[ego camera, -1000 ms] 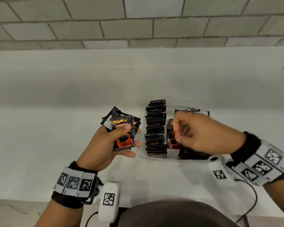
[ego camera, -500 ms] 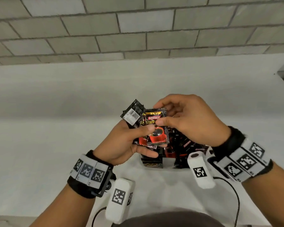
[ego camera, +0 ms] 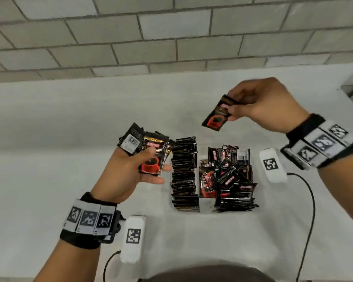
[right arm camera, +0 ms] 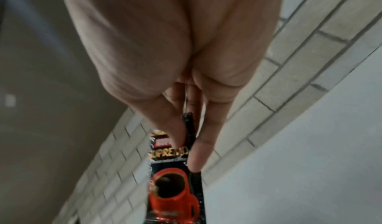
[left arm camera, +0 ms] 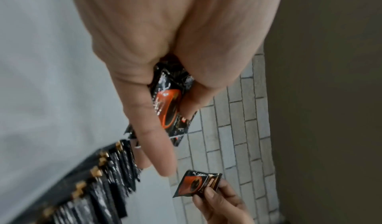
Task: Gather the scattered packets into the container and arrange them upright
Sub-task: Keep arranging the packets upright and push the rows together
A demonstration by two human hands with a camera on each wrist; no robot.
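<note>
Nearest the viewer, the person's left hand [ego camera: 128, 169] grips a small fan of coffee sachets [ego camera: 149, 153], thumb laid across the front one, fingers curled behind; the bundle hangs just left of the clear container [ego camera: 206, 208] on the white table [ego camera: 49, 159]. Inside the container, the left row of sachets [ego camera: 184, 174] stands upright and tightly packed, edges up, while the right-hand heap [ego camera: 230, 176] lies jumbled, tilted and overlapping. Farther off and higher, the right hand [ego camera: 267, 104] pinches a single sachet [ego camera: 218, 113] by its top seam between thumb and fingertips, the sachet dangling free above the far end of the container, touching nothing else. Each sachet is flat, glossy black foil printed with a red cup, gold lettering and crimped ends; some show a white barcode panel. The step in hand appears to be seating this one sachet upright. To do it well, lower it bottom edge first, face parallel to its neighbours, into a gap in the row, releasing only once it is wedged; slick foil is likely to slip or topple if dropped loose. A grey block wall [ego camera: 171, 37] closes the scene.
</note>
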